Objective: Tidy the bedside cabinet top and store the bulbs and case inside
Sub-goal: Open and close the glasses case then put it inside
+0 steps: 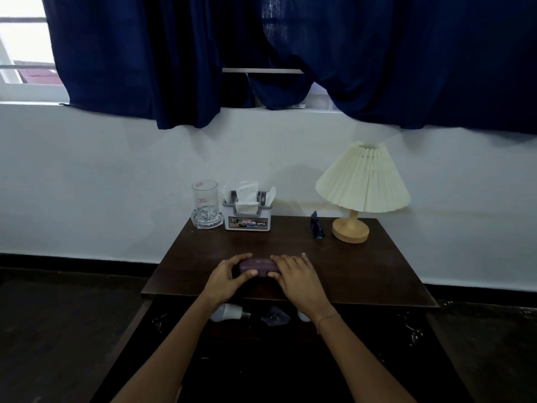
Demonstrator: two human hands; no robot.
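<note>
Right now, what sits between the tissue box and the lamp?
In the head view, just what look like dark blue folded glasses lie between the tissue box and lamp, nearer the lamp.

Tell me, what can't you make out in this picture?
All in the head view:
- Case: its ends are covered by the left hand and right hand; the lettering on its lid is too small to read.
- White thing inside the cabinet: mostly behind the right wrist, perhaps a second bulb.
- Dark thing beside the lamp: too small and dim to name.
- Cabinet inside: too dark to see.
</note>
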